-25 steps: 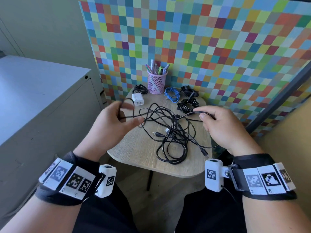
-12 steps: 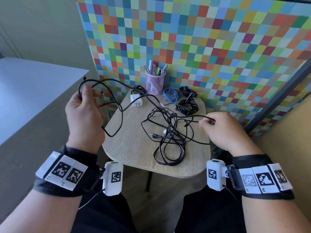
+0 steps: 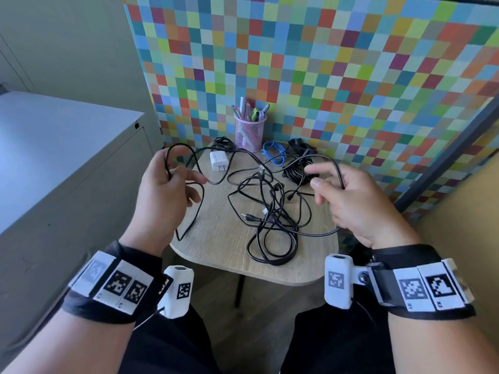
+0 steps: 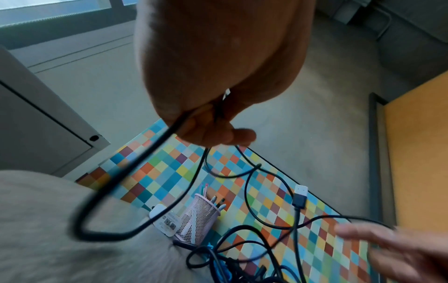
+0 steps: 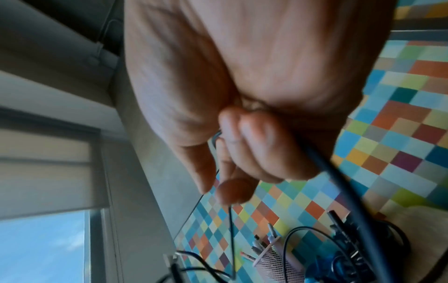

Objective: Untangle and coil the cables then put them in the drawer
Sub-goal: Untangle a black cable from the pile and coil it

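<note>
- Writing: the white charger (image 3: 218, 161) carries a printed label in the left wrist view (image 4: 167, 223), too small and blurred to read; the wrist bands show only black-and-white square codes, no words.
- Counts: two hands; one pink mesh pen cup (image 3: 250, 129) with several pens; one white charger; one blue cable (image 3: 274, 153), coiled; at least three small black coils at the back of the wooden table (image 3: 216, 247) — one behind the charger (image 3: 222, 143), two right of the blue one (image 3: 299, 168); the number of cords in the black tangle (image 3: 270, 217) at the table's middle cannot be counted.
- Left hand (image 3: 164, 195): raised over the table's left edge, fingers curled round a black cable (image 3: 194, 157); a loop of it arches above the hand and another hangs down past the table edge; the cable runs on right into the tangle.
- Right hand (image 3: 351, 201): raised over the table's right side, blurred; a black cable strand passes over it and the ring and little fingers (image 5: 254, 145) curl round that strand, while the thumb and forefinger stand loosely apart.
- Hidden or unclear: a USB plug (image 4: 300, 197) hangs in the air on one strand; which cord it ends cannot be told; the grey cabinet (image 3: 67, 147) at left is cut off by the frame — no drawer shows open.
</note>
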{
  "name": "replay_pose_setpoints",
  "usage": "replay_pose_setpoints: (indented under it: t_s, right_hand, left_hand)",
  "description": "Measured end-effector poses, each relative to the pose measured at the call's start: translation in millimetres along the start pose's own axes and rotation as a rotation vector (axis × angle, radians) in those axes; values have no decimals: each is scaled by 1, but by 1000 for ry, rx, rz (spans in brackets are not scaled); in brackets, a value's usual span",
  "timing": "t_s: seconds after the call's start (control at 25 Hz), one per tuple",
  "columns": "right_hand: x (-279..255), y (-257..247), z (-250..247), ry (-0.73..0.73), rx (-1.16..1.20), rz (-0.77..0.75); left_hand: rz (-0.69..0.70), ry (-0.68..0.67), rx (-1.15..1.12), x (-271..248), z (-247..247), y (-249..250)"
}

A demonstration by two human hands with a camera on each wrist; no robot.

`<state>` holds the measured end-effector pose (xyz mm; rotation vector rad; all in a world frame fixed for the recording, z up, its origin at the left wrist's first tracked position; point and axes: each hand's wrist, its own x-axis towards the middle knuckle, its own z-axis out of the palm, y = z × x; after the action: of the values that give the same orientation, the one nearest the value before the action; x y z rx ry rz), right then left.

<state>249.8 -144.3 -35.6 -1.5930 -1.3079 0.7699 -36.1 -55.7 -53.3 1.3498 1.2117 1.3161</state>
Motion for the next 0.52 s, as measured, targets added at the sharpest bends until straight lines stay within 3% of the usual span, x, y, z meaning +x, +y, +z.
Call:
replay_pose_setpoints:
  t_s: [0.08,0.2,0.28,0.4,0.44,0.52]
  right_hand:
    - [-2,1,-1,-74,-259,10]
    - [-3,2,-8,44,-324,-7]
    - [-5,-2,-12,119,-83,-77]
    - [-10,-20,-7,9,379,-130]
    - [-11,-25,-5,-31,458,-140]
    - [-11,-33,-2,-43,533,-155]
  left_hand:
    - [23,121,-118,3,-3,5]
    - [23,229,-201,10,-13,7]
    - [8,105,-116,7,-14,7]
    - [18,-217,204,-2,-8,5]
    - [31,-265,295,-4,-7,5]
    - [67,-208,384,-5,-6,6]
